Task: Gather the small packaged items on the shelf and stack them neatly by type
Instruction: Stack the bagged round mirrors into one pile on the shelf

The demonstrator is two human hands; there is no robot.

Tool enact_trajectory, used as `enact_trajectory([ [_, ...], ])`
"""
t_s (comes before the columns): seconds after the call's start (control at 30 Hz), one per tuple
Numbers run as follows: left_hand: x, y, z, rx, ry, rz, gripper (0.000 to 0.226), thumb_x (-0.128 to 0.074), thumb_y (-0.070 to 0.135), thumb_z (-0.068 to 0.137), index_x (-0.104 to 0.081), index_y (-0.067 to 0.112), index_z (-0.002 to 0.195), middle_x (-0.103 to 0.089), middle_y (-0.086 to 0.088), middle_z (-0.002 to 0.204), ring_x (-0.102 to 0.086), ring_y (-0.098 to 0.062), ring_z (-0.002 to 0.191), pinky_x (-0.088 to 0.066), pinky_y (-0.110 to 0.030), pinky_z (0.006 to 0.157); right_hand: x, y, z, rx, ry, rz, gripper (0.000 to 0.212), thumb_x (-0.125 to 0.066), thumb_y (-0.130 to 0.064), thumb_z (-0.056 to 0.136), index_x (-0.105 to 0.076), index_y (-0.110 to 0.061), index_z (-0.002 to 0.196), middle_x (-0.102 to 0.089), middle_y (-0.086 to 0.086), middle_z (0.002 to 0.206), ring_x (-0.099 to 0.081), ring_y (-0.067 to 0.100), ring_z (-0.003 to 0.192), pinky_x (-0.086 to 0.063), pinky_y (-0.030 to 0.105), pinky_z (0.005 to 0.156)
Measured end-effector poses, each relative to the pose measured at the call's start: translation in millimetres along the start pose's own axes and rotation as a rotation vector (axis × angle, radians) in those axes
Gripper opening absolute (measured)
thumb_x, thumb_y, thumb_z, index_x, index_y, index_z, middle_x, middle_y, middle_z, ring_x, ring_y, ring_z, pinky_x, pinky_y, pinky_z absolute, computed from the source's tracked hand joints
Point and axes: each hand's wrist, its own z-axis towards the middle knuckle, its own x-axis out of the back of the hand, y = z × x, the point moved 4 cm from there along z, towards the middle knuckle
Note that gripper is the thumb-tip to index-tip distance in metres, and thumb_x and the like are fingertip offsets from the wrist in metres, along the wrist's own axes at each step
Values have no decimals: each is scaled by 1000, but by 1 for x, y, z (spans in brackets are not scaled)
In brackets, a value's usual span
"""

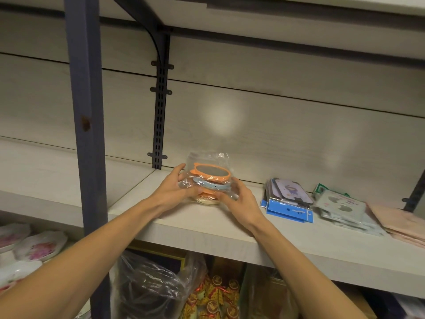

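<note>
Both hands, left hand point(171, 188) and right hand point(239, 200), hold a stack of about 4 small round plastic-bagged mirrors point(210, 180) near the pale shelf's front edge point(207, 229); it looks light, slippery, probably fragile, so grip the sides.

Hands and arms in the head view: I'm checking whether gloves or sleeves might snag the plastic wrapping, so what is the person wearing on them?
Nothing shows on them. The left hand and right hand are bare, without gloves, rings, watch or bracelet, and both forearms are uncovered down to the picture's edge, with no sleeve in view.
</note>
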Motion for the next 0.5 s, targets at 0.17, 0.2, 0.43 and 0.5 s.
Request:
enact_trajectory([
  [0.17, 0, 0, -1, 9, 5, 30, 119, -90, 34, 68, -17, 22, 161, -49, -4, 154, -50, -18, 136, -44, -30, 105, 2, 4, 2, -39, -22, 27, 64, -74, -26, 90, -41, -29, 144, -56, -11, 130, -57, 5, 118, -49, 9, 80],
  [0.2, -1, 0, 0, 9, 10, 45, 116, -89, 31, 72, -16, 20, 162, -47, -4, 155, -48, -19, 137, -42, -30, 106, 2, 5, 3, -47, -21, 24, 70, -78, -25, 87, -39, -28, 145, -56, -8, 135, -55, 10, 123, -48, 13, 85],
  [0.43, -1, -3, 1, 46, -27, 141, 139, -98, 40, 59, -7, 17, 162, -50, 4, 146, -52, -16, 129, -43, -28, 103, 7, 4, 0, -96, 17, 1, 110, -88, -32, 74, -18, -11, 157, -51, 3, 146, -49, 8, 112, -40, 22, 90],
  [0.5, -5, -2, -1, 47, -84, 176, 135, -98, 26, 62, -6, 16, 161, -49, 8, 141, -52, -14, 126, -43, -21, 96, 6, 6, 2, -85, 27, -15, 107, -89, -31, 73, -24, -13, 156, -55, -3, 137, -50, 8, 110, -41, 22, 90],
])
